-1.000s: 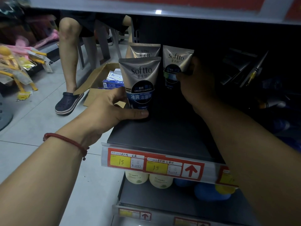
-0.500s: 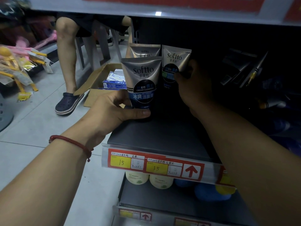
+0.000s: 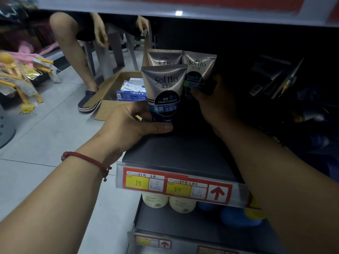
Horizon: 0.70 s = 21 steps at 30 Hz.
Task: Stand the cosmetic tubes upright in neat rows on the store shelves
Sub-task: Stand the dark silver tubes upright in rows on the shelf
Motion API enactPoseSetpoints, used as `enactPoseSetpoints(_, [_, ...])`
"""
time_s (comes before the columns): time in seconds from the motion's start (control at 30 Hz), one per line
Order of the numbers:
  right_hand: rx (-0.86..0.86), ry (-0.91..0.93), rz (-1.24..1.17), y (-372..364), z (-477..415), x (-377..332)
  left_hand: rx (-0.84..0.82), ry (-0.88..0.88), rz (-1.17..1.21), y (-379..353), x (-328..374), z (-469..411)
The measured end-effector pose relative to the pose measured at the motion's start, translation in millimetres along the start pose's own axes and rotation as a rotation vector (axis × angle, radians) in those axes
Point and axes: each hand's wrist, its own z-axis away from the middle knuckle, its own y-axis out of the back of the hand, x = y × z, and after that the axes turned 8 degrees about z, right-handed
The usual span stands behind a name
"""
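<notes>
Left arm point(image 3: 55, 195): stretched forward, angling inward to its hand.
Left hand point(image 3: 132, 123): curled round the front tube's point(image 3: 165, 88) foot, thumb flat across its front.
Right arm point(image 3: 275, 180): stretched forward, angling inward to its hand.
Right hand point(image 3: 214, 105): ahead of the left, fingertips pinching the right rear tube point(image 3: 199, 70).

- A pale grey tiled floor point(image 3: 45, 136) is running along the left side, with thin dark grout lines crossing it.
- An open cardboard box point(image 3: 110, 85) is sitting on the floor beside the dark shelf point(image 3: 174, 153), holding blue-and-white cartons.
- A person point(image 3: 73, 43) is sitting on a grey stool point(image 3: 117, 50) behind the box, one dark clog point(image 3: 88, 103) resting on the tiles.
- Pink and yellow packaged goods point(image 3: 23, 70) are hanging at far left.
- A small light point(image 3: 178, 13) is glinting on the pale edge overhead.
- Red-and-yellow price labels point(image 3: 176, 187) are lining the shelf's front rail.
</notes>
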Motion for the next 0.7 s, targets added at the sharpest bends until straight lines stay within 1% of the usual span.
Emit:
enactPoseSetpoints(0.17, [-0.043,-0.016,0.014,0,-2,3,-0.068,-0.016,-0.029,4,-2,-1])
enactPoseSetpoints(0.37, [-0.085,-0.034,0.032,4,-5,3,-0.081,-0.068,-0.039,1,-1,-1])
enactPoseSetpoints(0.47, [-0.095,-0.034,0.035,5,-5,5,-0.072,-0.117,-0.051,0,0,-2])
enactPoseSetpoints(0.57, [-0.103,-0.031,0.055,5,-4,4,-0.055,-0.102,-0.081,-2,4,-1])
enactPoseSetpoints(0.7, [-0.155,-0.039,0.104,10,4,-2,-0.022,-0.086,-0.168,-3,11,-3])
